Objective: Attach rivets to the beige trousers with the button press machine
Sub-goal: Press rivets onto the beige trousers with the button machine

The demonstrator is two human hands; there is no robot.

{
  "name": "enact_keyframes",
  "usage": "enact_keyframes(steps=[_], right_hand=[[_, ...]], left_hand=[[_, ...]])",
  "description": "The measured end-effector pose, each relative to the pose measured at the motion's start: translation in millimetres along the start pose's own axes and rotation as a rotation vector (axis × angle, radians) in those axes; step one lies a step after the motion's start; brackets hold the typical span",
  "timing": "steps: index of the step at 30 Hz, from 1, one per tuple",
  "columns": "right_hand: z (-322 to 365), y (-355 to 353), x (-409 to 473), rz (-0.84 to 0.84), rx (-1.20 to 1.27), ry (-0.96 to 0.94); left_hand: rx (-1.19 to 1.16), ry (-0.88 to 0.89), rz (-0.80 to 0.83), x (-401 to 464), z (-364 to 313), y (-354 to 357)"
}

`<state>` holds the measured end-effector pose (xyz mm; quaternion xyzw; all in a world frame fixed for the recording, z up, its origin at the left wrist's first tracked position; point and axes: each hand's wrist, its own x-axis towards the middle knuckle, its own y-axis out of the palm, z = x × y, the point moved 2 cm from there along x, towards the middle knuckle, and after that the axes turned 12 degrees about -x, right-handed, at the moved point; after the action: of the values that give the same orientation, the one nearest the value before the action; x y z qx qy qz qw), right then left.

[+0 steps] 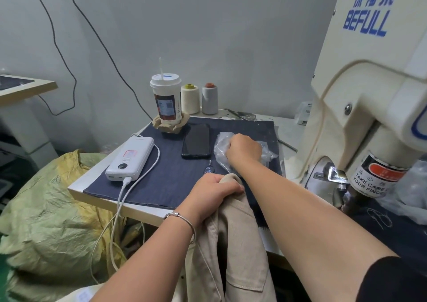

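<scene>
We grip the beige trousers (233, 239) with our left hand (213, 192), fingers curled around the fabric, while our right hand (242, 150) reaches into a clear plastic bag (221, 144), its fingers hidden; the press machine (369, 107) stands to the right.

Garment workshop: press machine (369, 94), thread cones (190, 98)

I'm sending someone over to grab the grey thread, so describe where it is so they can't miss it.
Start at the dark cloth mat on the table left of the press. Behind its far edge, against the wall, stand a cup with a straw and two thread cones. The grey cone is the right one, with a reddish-brown top; the cream cone beside it has a yellow top.
</scene>
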<state>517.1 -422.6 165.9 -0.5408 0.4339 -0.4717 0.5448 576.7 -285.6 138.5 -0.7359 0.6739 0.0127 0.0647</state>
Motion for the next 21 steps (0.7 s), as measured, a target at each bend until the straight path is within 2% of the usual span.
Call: enact_keyframes(steps=[6, 13, 21], right_hand=[[1.2, 2.7, 3.3, 0.027, -0.020, 0.014], [0.3, 5.6, 3.8, -0.019, 0.070, 0.019], [-0.6, 5.3, -4.3, -0.097, 0.004, -0.017]], left_hand=[[-0.002, -0.005, -0.008, -1.6, -2.3, 1.0], [0.008, -0.004, -0.010, -2.3, -1.7, 0.3], [-0.005, -0.034, -0.024, -0.7, -0.6, -0.2]])
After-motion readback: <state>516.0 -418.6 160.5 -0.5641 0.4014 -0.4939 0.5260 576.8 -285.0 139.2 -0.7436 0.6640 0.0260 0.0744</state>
